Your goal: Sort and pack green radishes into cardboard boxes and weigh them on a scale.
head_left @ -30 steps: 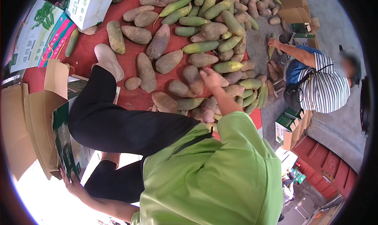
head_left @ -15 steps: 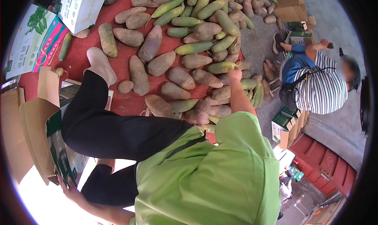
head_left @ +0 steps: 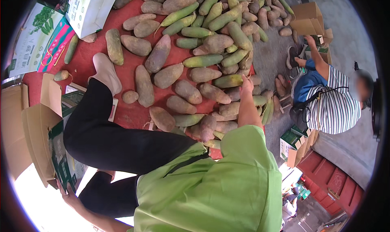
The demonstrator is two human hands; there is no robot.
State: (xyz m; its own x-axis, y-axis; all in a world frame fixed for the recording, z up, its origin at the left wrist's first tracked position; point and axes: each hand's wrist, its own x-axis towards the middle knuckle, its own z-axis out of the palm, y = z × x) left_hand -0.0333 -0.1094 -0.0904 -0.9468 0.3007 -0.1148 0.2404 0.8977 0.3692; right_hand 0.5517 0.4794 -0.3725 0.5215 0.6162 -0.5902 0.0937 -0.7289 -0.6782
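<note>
My right hand (head_left: pixel 246 86) reaches out over the pile, its fingers closed at the right end of a yellow-green radish (head_left: pixel 226 81). This radish lies among several others, some green, some thick and brownish, like the brown radish (head_left: pixel 215 94) beside it. At the lower left, my left hand (head_left: pixel 70 195) grips the lower edge of a green and white carton (head_left: pixel 61 155), which stands tilted with its brown flaps folded out. Part of the left fingers is hidden behind the carton.
Radishes spread over a red surface (head_left: pixel 126 79), where my booted foot (head_left: pixel 107 69) stands. Printed cartons (head_left: pixel 91 8) stand at the far left. On the right a person in a striped shirt (head_left: pixel 331 104) sits near open cardboard boxes (head_left: pixel 306 18) and green-white boxes (head_left: pixel 292 138).
The view has shifted a little, so the scene sits lower. My right hand stays at the same radish's end, and my left hand keeps hold of the carton. The seated person's arm has swung toward the boxes.
</note>
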